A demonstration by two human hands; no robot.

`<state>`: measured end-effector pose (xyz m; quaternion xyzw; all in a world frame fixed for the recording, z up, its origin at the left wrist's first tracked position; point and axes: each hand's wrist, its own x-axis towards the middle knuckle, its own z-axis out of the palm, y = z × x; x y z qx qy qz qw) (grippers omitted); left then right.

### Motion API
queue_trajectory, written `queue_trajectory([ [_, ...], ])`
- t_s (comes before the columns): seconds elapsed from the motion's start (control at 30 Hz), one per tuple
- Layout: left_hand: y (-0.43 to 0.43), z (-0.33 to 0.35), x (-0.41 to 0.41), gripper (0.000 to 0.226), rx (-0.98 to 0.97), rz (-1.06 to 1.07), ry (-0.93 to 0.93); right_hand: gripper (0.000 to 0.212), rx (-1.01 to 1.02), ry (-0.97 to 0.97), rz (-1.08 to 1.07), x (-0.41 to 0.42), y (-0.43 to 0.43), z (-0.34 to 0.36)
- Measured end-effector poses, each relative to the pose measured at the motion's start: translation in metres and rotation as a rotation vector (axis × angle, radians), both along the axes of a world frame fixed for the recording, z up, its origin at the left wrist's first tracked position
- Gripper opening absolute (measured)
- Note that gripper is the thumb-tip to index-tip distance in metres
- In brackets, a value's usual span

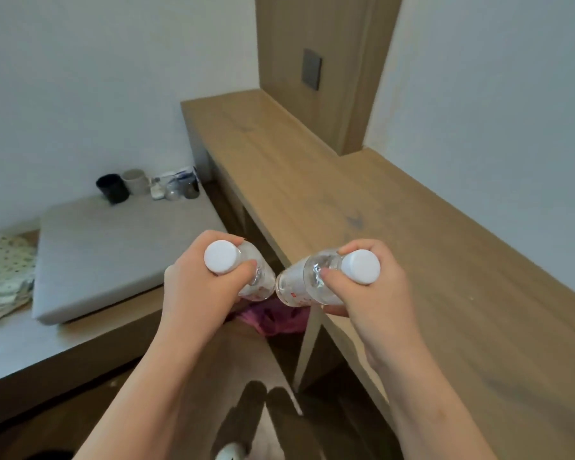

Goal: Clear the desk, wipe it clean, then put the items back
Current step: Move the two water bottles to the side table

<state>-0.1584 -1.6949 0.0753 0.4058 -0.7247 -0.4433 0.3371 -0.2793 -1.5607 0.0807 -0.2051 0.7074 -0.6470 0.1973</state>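
Observation:
My left hand [193,287] grips a clear water bottle [259,280] by its neck, just under the white cap. My right hand [369,293] grips a second clear water bottle [296,287] the same way. Both bottles hang in the air beside the front left edge of the wooden desk [412,234], and their lower ends nearly meet. The desk top is bare wood. On the grey cushion [113,254] to the left stand a black cup [113,188], a grey cup [135,181] and a few small glass items [173,189].
A purple cloth [273,318] lies low, below the bottles by the desk's leg. A spotted fabric [4,277] lies at the far left on the bench. A wooden wall panel with a dark switch plate [311,68] rises behind the desk.

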Motion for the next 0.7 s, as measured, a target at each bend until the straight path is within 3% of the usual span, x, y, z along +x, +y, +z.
queue_trajectory([
  [0.33, -0.155, -0.027, 0.075, 0.022, 0.145, 0.215, -0.022, 0.028, 0.089, 0.014, 0.244, 0.055, -0.183, -0.019],
  [0.7, -0.315, -0.056, 0.061, 0.021, 0.244, 0.341, -0.047, 0.026, 0.176, -0.027, 0.405, 0.024, -0.372, -0.056],
])
